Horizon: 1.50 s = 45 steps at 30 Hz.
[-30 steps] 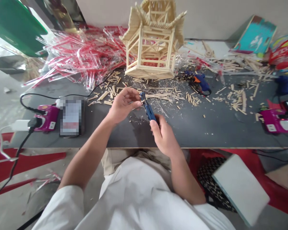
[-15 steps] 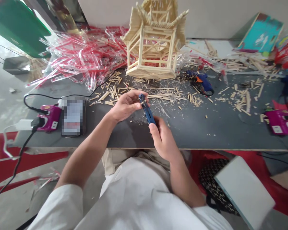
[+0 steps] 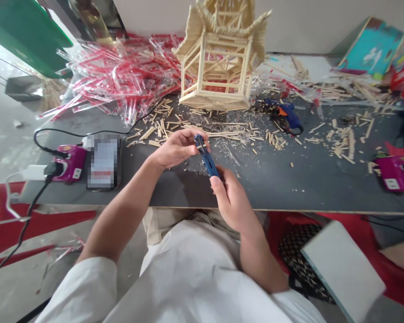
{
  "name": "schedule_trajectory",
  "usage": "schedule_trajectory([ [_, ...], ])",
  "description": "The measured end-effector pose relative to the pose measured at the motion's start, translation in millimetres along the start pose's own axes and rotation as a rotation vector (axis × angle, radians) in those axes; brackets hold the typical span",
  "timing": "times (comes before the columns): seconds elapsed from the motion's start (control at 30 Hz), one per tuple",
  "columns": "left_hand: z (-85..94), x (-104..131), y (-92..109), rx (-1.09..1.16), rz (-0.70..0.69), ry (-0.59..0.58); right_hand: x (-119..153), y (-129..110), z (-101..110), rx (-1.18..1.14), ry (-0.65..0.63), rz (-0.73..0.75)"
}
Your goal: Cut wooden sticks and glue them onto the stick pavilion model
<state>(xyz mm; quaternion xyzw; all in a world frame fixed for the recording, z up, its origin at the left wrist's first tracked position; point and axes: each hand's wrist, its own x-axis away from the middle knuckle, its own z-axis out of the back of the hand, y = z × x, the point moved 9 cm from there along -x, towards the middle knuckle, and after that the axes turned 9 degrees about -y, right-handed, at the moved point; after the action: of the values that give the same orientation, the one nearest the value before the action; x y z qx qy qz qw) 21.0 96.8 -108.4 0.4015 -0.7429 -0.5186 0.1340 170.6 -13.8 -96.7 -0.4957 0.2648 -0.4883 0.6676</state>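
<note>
My right hand [image 3: 232, 197] is closed round the lower end of a narrow blue hand tool [image 3: 208, 162], which looks like a cutter with a slot along its body. The tool tilts up and to the left, over the front of the table. At its upper end, my left hand [image 3: 177, 148] is closed, thumb and fingers pinching a short pale wooden stick [image 3: 204, 146] that lies across the tool's head. The fingers hide most of the stick.
Behind my hands stands a pagoda-like stick model [image 3: 218, 101]. Red-and-clear plastic wrappers [image 3: 121, 80] pile up at the back left. Stick offcuts [image 3: 276, 140] lie scattered. A glue gun [image 3: 289, 117] rests right of the model; a phone [image 3: 103, 162] and purple power strip [image 3: 69, 163] lie left.
The view has shifted slightly, so the table things sit a little further right. Both hands keep their hold on the tool and the stick, almost unmoved.
</note>
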Motion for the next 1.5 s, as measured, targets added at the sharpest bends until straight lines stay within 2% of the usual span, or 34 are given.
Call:
schedule_trajectory([
  [0.27,-0.6,0,-2,0.025,0.025,-0.014,1,2,0,0.016,-0.009,-0.023],
  [0.57,9.7,3,-10,-0.081,0.134,0.064,-6,6,-4,0.163,0.012,-0.056],
  [0.63,10.3,5,-10,-0.181,0.164,0.091,-7,8,-3,0.203,0.016,-0.081],
  [0.7,12.1,11,-8,-0.344,0.193,0.18,-6,10,-1,0.242,0.023,-0.117],
  [0.8,6.1,24,1,-0.778,0.26,0.332,-5,12,2,0.319,0.008,-0.167],
  [0.83,-2.0,26,3,-0.962,0.286,0.326,-4,12,2,0.349,-0.009,-0.183],
  [0.9,-22.9,25,2,-1.235,0.326,0.225,-2,11,3,0.416,-0.05,-0.219],
  [1.0,-41.1,23,-6,-1.443,0.403,0.106,1,9,7,0.519,-0.103,-0.291],
  [1.1,-47.3,21,-14,-1.564,0.47,0.024,3,6,9,0.633,-0.162,-0.358],
  [1.2,-51.3,21,-23,-1.66,0.481,-0.052,2,4,12,0.751,-0.212,-0.406],
  [1.33,-49.4,22,-30,-1.704,0.495,-0.074,-2,5,14,0.839,-0.244,-0.438],
  [1.5,-46.6,22,-31,-1.724,0.489,-0.092,-7,8,14,0.865,-0.241,-0.41],
])
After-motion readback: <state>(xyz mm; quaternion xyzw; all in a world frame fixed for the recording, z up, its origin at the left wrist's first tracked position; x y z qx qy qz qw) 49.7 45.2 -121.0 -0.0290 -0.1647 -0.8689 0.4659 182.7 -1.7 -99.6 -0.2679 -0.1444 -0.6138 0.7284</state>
